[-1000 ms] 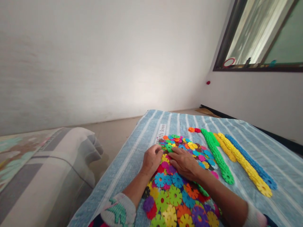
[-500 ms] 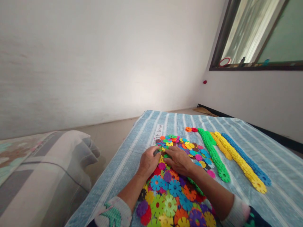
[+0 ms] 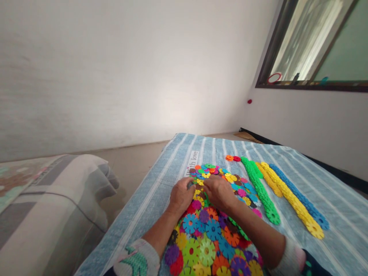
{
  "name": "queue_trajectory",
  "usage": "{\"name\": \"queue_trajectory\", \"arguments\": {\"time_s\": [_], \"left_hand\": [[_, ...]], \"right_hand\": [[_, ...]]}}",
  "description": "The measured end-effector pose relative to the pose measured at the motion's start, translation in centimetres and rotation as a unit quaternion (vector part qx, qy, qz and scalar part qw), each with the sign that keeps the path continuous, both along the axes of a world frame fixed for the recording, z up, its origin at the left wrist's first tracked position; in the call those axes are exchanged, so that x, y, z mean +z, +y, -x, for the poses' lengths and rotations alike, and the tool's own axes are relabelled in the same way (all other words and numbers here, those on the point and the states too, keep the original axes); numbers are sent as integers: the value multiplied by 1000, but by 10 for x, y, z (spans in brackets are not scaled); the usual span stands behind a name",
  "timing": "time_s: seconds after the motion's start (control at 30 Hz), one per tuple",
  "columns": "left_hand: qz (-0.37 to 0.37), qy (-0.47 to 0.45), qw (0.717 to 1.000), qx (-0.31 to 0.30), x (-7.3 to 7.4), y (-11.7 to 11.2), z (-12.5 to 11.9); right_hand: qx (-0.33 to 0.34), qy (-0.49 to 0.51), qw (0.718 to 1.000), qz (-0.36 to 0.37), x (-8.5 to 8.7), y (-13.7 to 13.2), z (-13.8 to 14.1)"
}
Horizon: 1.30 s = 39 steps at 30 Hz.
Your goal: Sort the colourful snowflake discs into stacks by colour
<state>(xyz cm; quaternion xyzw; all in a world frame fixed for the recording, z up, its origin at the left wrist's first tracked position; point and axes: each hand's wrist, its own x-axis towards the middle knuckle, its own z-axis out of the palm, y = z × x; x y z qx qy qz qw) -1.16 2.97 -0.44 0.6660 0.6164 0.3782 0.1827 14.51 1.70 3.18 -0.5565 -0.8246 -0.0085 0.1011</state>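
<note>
A heap of flat, colourful plastic snowflake discs lies on a blue striped cloth. Both my hands rest on the far part of the heap. My left hand is curled, its fingers closed on something small and dark at the heap's left edge; I cannot make out what it is. My right hand lies palm down on the discs beside it, fingers bent onto them. To the right lie long joined rows of discs: a green row, a yellow row and a blue row.
An orange disc and a red disc lie apart at the green row's far end. A grey and white cushion sits at the left on the floor. A white wall is ahead; a window is at the upper right.
Both hands shifted slightly farther up the heap and closer together. The right hand's fingers curled in from flat. The view swayed a little.
</note>
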Motion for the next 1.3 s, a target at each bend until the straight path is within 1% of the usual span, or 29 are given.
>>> {"name": "queue_trajectory", "arguments": {"time_s": [0.13, 0.23, 0.3, 0.4, 0.57, 0.67, 0.83, 0.93, 1.0, 1.1, 1.3], "left_hand": [[-8, 4, 1000, -6, 1, -1, 0], [-13, 8, 1000, -10, 1, 0, 0], [-12, 9, 1000, -11, 1, 1, 0], [-9, 11, 1000, -9, -1, 2, 0], [0, 10, 1000, -9, -1, 4, 1], [3, 12, 1000, -12, 0, 4, 1], [6, 16, 1000, -9, -1, 4, 1], [11, 22, 1000, -5, 0, 3, 1], [9, 27, 1000, -3, 1, 3, 1], [3, 29, 1000, -5, 2, 3, 1], [-8, 27, 1000, -4, 0, 4, 2]], "right_hand": [[-33, 1, 999, -19, -9, 28, 17], [-46, 3, 999, -20, -14, 39, 24], [-50, 5, 998, -23, -17, 40, 25], [-44, 5, 999, -32, -18, 34, 24], [-8, 6, 999, -48, -18, 23, 21], [-10, 16, 998, -55, -13, 25, 8], [-85, 39, 994, -56, -2, 40, -39], [-100, 52, 993, -33, -1, 46, -62], [-93, 61, 994, -14, -5, 47, -69], [-71, 73, 995, 8, -13, 46, -72], [-4, 92, 995, 35, -20, 46, -79]]}}
